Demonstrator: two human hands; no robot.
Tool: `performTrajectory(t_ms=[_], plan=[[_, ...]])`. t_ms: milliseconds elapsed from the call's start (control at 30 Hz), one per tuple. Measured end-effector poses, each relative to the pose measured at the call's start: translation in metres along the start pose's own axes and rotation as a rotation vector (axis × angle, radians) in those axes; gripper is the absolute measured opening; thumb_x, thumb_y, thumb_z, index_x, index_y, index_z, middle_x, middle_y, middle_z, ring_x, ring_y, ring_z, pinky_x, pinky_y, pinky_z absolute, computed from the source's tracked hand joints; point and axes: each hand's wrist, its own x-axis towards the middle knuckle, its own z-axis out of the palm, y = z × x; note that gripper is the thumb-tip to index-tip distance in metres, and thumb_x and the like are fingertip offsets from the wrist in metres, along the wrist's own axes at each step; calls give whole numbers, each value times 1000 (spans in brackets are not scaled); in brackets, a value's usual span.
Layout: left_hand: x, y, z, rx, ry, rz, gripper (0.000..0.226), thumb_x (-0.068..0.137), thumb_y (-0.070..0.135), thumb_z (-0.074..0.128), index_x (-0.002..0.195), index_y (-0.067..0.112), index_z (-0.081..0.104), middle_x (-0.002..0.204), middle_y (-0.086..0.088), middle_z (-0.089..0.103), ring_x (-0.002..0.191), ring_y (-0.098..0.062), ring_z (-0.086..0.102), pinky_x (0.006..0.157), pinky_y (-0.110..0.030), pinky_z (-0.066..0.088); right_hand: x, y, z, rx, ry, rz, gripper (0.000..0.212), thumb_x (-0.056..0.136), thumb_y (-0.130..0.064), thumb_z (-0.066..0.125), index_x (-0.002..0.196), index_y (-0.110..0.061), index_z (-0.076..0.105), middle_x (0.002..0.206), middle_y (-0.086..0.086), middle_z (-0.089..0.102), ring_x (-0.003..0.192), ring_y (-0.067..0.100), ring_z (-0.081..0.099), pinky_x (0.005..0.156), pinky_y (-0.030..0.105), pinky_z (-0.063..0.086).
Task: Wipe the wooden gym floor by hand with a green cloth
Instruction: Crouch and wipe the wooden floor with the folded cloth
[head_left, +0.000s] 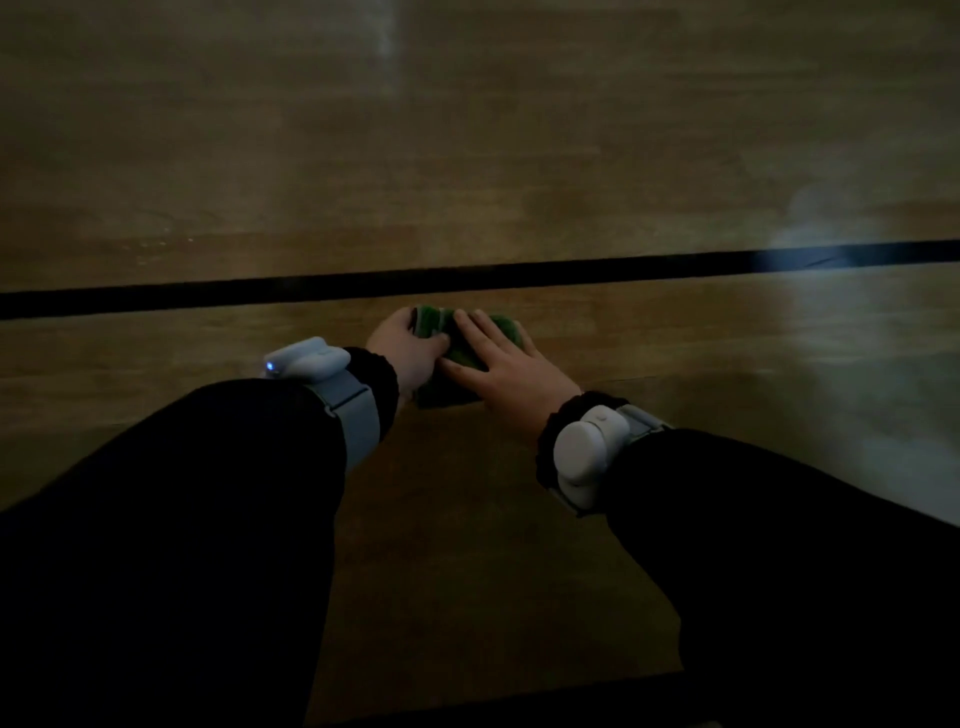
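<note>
A bunched green cloth (437, 321) lies on the wooden gym floor (467, 156), just on my side of a black line. My left hand (405, 348) grips the cloth's left edge, its thumb over the top and its fingers curled under the fold. Flat on the right part of the cloth lies my right hand (506, 364), fingers straight and spread, pressing down. Much of the cloth is hidden under both hands. Both arms wear black sleeves with a grey wrist device on each.
A black court line (208, 296) runs across the floor from left to right just beyond the cloth. Pale glare marks the boards at the right (841, 322). Bare boards stretch out on all sides.
</note>
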Motion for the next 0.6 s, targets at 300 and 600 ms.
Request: performTrajectory(t_ms=[300,600], plan=[[40,-12,-21,903,86,408,75,96,37,48,152,20,2,160,-9,-3,147,-31,3,119,-47,14,30,13,15,36,14,242,72,98,-34,44,152,-30,-4,157,6,-23,144,29,-20,115,51,-6],[64,-49,-8,1164,-200,492,56,98,53,19,147,44,-7,156,7,-24,145,-23,-20,118,-50,-8,35,50,54,165,-64,561,68,97,-55,28,151,-33,-7,159,-3,-18,147,28,-11,115,59,3]])
